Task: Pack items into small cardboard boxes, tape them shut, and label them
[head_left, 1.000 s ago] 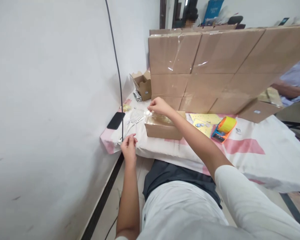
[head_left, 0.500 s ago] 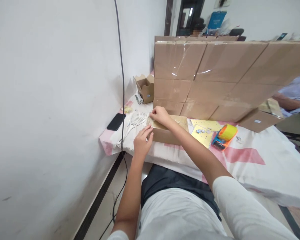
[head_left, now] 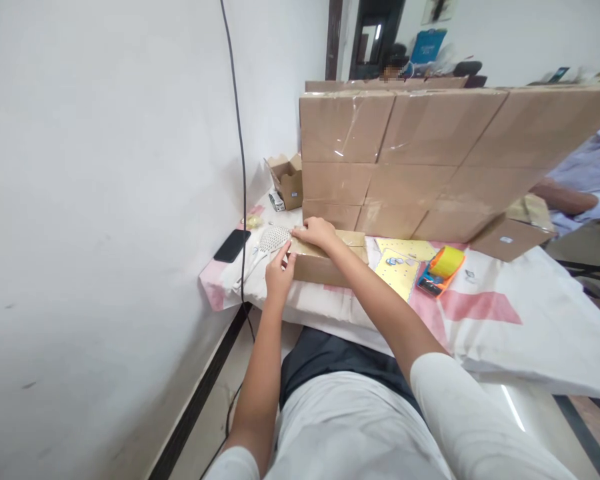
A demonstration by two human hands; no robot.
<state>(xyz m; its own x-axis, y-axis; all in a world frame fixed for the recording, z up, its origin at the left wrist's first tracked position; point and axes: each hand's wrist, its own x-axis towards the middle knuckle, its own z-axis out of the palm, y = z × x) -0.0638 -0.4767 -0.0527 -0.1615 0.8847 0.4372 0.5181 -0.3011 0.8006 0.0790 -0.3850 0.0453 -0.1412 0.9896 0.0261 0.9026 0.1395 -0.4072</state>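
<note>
A small closed cardboard box [head_left: 325,270] with clear tape on its top lies near the front edge of the table. My right hand [head_left: 317,232] rests over the top at the box's left end, its fingers bent together at that edge. At the near left corner, my left hand [head_left: 279,272] grips the box with thumb and fingers. Just left of the box lies a white perforated item [head_left: 274,239]. To the right are yellow printed cards [head_left: 397,272] and a tape dispenser [head_left: 441,270] with a yellow roll.
Stacked cardboard boxes [head_left: 410,133] form a wall behind the work. An open box [head_left: 287,183] stands at the back left, a black phone [head_left: 232,245] at the left edge. A black cable [head_left: 241,167] hangs in front. At right, another person's arm [head_left: 567,195] is beside a box [head_left: 513,233].
My left hand has moved up against the box's left corner, its fingers straighter. My right hand has slid slightly towards the left end. The view has shifted a little.
</note>
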